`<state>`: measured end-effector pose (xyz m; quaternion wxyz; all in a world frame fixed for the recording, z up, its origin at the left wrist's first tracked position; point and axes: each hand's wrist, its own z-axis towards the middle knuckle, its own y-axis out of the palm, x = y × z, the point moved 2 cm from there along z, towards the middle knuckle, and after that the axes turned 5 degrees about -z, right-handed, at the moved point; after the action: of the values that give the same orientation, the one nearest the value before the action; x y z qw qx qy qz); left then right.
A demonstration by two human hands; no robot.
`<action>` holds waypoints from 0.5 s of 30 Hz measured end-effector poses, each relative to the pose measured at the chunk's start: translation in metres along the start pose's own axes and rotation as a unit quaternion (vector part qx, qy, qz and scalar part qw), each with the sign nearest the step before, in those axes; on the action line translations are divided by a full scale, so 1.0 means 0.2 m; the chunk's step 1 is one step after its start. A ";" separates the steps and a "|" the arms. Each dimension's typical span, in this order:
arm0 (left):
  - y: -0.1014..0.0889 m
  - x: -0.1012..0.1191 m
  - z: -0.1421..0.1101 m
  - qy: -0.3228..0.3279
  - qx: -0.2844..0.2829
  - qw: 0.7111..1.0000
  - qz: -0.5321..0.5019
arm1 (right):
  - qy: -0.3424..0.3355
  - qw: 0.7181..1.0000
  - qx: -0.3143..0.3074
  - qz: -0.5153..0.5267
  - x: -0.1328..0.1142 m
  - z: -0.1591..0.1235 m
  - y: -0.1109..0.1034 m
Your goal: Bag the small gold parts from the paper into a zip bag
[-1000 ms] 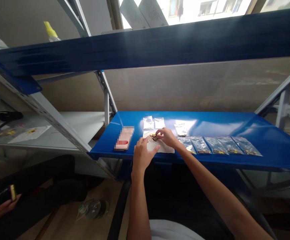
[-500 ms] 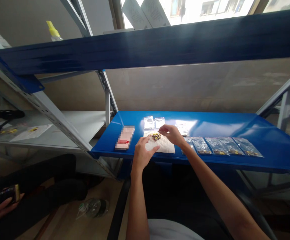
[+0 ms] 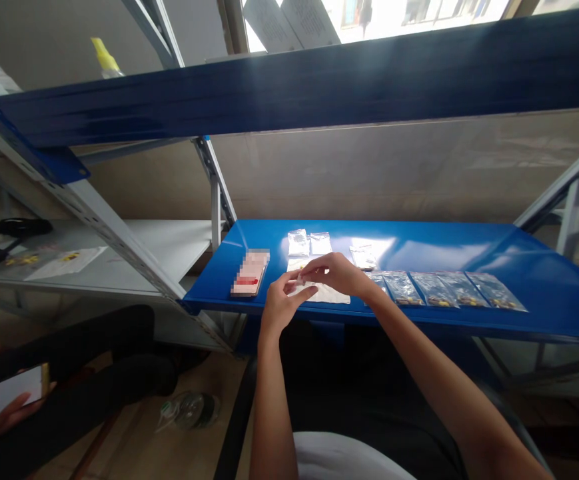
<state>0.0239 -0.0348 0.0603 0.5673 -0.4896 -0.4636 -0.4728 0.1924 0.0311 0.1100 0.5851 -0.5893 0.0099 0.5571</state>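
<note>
Right hand [image 3: 333, 272] has moved to left hand [image 3: 280, 301] over white sheet [image 3: 330, 295], their hold unclear from here, several bags [image 3: 435, 289] filled alongside, any remainder hidden.

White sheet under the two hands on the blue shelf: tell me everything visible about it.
The white sheet is thin, matte and pale, paper or cloth, I can't tell which. It lies roughly flat on the blue shelf, near the front edge, left of the clear zip bags. The left hand and right hand hide much of its middle; whether they touch it is unclear. A little yellow shows on it near the right hand's fingers.
</note>
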 end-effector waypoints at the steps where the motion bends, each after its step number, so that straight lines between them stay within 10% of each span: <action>1: 0.00 0.00 0.00 -0.004 -0.001 1.000 -0.007 | -0.007 1.000 -0.004 0.003 0.00 0.00 -0.01; 15: -0.01 -0.03 0.01 0.069 0.062 0.993 0.073 | 0.120 0.962 0.070 -0.237 0.48 -0.01 0.10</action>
<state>0.0217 -0.0325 0.0549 0.6602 -0.4522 -0.4153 -0.4327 0.2163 0.0847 0.0321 0.7350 -0.5943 -0.0210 0.3258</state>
